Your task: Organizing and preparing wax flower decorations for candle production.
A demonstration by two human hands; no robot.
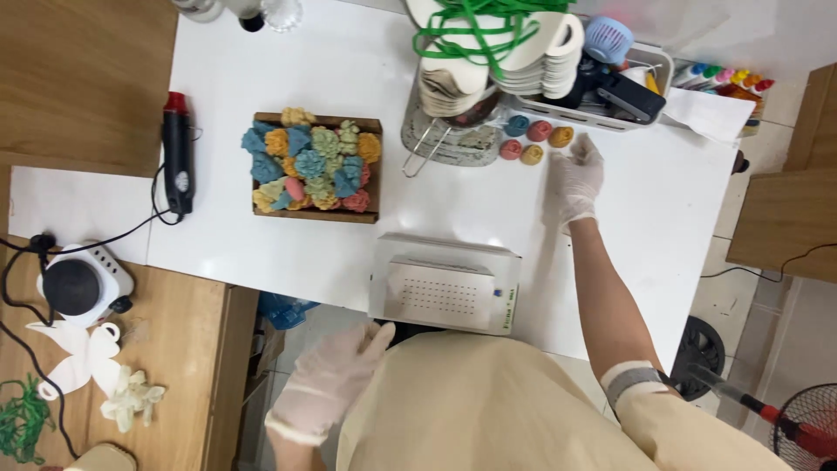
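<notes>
A white table [288, 78] fills the middle of my view, with wooden surfaces to the left and a tiled floor showing on the right. I look straight down over a cream-coloured garment at both gloved hands.

My right hand [579, 179] is stretched out across the table, fingers loosely spread, its fingertips at the edge of a small cluster of coloured round pieces [534, 139] in blue, red, orange, pink and yellow. The index finger seems to touch the orange one; I cannot tell if it pinches anything. The cluster lies on the table just in front of a white basket [649, 61] and beside a wire strainer [445, 139], under a stack of white cut-out shapes [523, 61] draped with green cord [475, 26].

My left hand [336, 375] hangs low, off the near edge of the table, fingers together and slightly extended, holding nothing, close to the corner of a white perforated box [443, 283] standing at the near edge.

Further left on the table sits a wooden tray [316, 216] packed with coloured flower-like pieces [309, 161], and beyond it a black tool with a red tip [178, 153]. A small hot plate [77, 286] rests on the wooden surface at the left. Coloured markers [728, 78] lie at the far right.
</notes>
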